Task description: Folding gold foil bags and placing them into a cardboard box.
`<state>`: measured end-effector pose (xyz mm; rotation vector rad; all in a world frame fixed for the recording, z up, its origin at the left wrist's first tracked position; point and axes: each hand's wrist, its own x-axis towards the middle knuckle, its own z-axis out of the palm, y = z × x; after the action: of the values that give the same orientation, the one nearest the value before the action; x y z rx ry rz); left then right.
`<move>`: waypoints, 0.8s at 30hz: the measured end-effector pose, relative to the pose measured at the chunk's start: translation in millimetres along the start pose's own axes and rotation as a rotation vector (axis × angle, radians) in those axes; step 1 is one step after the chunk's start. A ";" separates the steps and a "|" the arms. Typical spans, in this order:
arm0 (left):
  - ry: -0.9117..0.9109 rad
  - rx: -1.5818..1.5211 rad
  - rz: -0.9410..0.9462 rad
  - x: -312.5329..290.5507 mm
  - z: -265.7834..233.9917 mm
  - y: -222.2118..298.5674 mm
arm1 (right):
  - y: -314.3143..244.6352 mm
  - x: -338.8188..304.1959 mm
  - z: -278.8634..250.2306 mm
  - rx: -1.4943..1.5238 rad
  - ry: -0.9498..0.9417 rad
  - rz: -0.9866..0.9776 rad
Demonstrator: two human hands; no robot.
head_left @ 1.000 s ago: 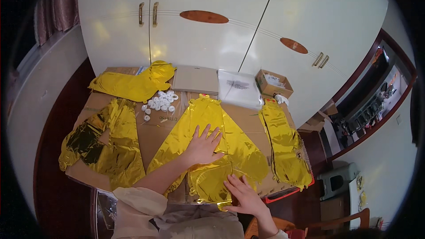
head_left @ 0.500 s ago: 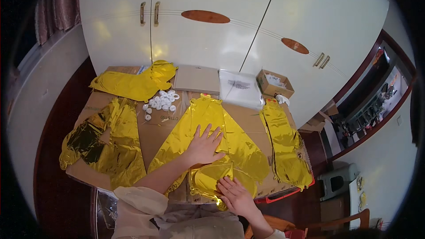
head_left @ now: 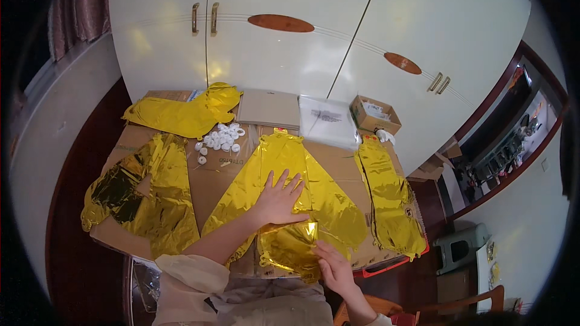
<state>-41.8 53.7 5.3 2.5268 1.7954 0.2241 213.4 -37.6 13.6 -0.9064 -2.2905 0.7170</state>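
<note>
Since before, right hand slid to the gold foil balloon near edge, fingers together; left hand splayed flat.

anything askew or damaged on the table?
Nothing damaged. The gold foil piece under the left hand has its near end folded back, with the right hand on the fold. The small white rings lie in a loose scatter, not spilled off the cardboard.

Foil under left hand: the palm hides the middle of the gold foil balloon.
Right hand: wrist cut off by the lower edge.
White rings: too small to tell their kind.
Cardboard box: contents are unclear.
</note>
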 end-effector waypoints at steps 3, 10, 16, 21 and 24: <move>0.032 0.017 0.019 0.7 4.3 -2.8 | -6.4 -0.3 2.9 0.023 0.110 0.053; 0.239 0.294 0.061 10.4 57.0 -22.2 | -23.7 16.7 16.7 -0.193 0.038 -0.106; 0.066 0.001 0.013 2.6 11.5 -3.3 | -14.4 16.2 29.5 -0.360 -0.151 -0.223; 0.057 -0.012 0.003 0.3 10.7 -4.6 | -13.5 14.9 29.5 -0.362 -0.184 -0.249; 0.040 0.005 0.005 0.3 8.9 -4.0 | -18.8 11.3 17.4 -0.333 -0.124 -0.224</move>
<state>-44.2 55.8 -3.9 2.5481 1.8057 0.2725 186.9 -45.7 17.2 -0.7457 -2.6195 0.3063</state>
